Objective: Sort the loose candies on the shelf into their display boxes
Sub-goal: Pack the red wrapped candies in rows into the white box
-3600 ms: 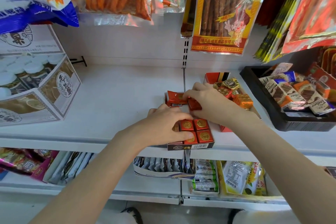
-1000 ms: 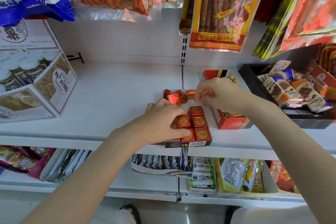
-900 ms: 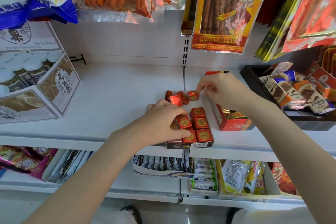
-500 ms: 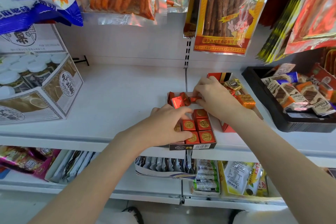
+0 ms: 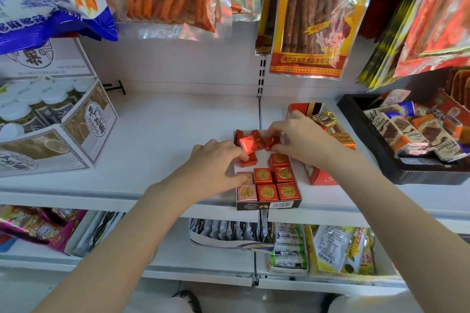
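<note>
I see the left hand [image 5: 216, 165] pinching a red square candy [image 5: 248, 160] over the near display box [image 5: 268, 204]. Right hand [image 5: 302, 141] grips another red candy [image 5: 272, 141] at the box's far end, beside loose ones [image 5: 248, 140].

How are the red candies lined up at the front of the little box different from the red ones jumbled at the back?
The front red candies lie flat in neat rows, gold seals facing up. The back red candies are tipped at odd angles in a loose heap, with no seals showing. The right hand pinches one back candy, and the left hand holds another. Both groups are red foil squares in the same display box.
</note>
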{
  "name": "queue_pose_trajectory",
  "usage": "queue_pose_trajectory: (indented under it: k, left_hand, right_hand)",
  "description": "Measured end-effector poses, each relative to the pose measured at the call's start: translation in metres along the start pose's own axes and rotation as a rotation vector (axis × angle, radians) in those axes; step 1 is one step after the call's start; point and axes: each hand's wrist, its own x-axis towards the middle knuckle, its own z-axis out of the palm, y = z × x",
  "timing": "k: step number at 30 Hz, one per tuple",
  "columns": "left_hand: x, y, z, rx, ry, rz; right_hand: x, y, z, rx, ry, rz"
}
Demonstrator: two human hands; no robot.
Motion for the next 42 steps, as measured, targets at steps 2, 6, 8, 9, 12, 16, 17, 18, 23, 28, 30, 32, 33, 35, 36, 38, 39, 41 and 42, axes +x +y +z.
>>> queue_pose_trajectory:
  k: [2, 6, 8, 9, 12, 16, 17, 18, 23, 28, 30, 32, 33, 35, 36, 38, 39, 41, 42]
  left_hand:
    - [0.0, 0.0, 0.0, 0.0, -0.004, 0.0]
    - [0.001, 0.0, 0.0, 0.006, -0.004, 0.004]
    - [0.001, 0.0, 0.0, 0.009, -0.004, 0.003]
    - [0.001, 0.0, 0.0, 0.011, -0.005, 0.004]
    - [0.0, 0.001, 0.0, 0.001, -0.009, 0.008]
    - [0.001, 0.001, -0.001, -0.007, -0.025, 0.02]
    - [0.002, 0.001, -0.001, 0.006, -0.031, 0.019]
    - [0.002, 0.001, 0.0, 0.024, -0.036, 0.019]
    - [0.003, -0.001, 0.004, 0.111, -0.02, 0.023]
    - [0.003, -0.004, 0.006, 0.138, 0.026, 0.029]
    - [0.004, -0.004, 0.006, 0.152, 0.042, 0.03]
    - [0.004, -0.003, 0.007, 0.155, 0.045, 0.028]
    - [0.004, -0.003, 0.007, 0.157, 0.046, 0.029]
    - [0.005, -0.003, 0.007, 0.156, 0.045, 0.034]
    - [0.005, -0.004, 0.007, 0.15, 0.042, 0.033]
    - [0.005, -0.004, 0.006, 0.135, 0.035, 0.028]
    - [0.005, -0.004, 0.006, 0.131, 0.033, 0.025]
    - [0.006, -0.004, 0.006, 0.134, 0.033, 0.026]
    - [0.005, -0.004, 0.007, 0.136, 0.033, 0.027]
  right_hand:
    - [0.002, -0.003, 0.0, -0.018, -0.033, 0.019]
    - [0.007, -0.007, -0.002, -0.055, -0.072, 0.039]
    - [0.009, -0.009, -0.002, -0.105, -0.107, 0.045]
    - [0.009, -0.009, -0.002, -0.116, -0.106, 0.041]
    - [0.008, -0.008, -0.005, -0.045, -0.023, 0.013]
    - [0.002, -0.011, -0.022, 0.237, 0.009, 0.0]
    - [0.0, -0.012, -0.024, 0.3, -0.021, -0.005]
    - [-0.001, -0.013, -0.024, 0.329, -0.051, -0.011]
    - [-0.004, -0.012, -0.015, 0.305, -0.104, -0.014]
    - [-0.006, -0.016, -0.01, 0.282, -0.115, -0.084]
    - [-0.005, -0.016, -0.009, 0.28, -0.077, -0.082]
    - [-0.006, -0.017, -0.009, 0.3, -0.016, -0.063]
    - [-0.006, -0.017, -0.009, 0.312, 0.012, -0.057]
    - [-0.006, -0.018, -0.009, 0.312, 0.045, -0.056]
    - [-0.006, -0.019, -0.008, 0.282, 0.046, -0.06]
    - [-0.007, -0.019, -0.006, 0.161, 0.047, -0.071]
    - [-0.007, -0.019, -0.005, 0.093, 0.053, -0.082]
    - [-0.007, -0.019, -0.002, 0.007, 0.065, -0.117]
    - [-0.008, -0.02, -0.002, -0.014, 0.072, -0.136]
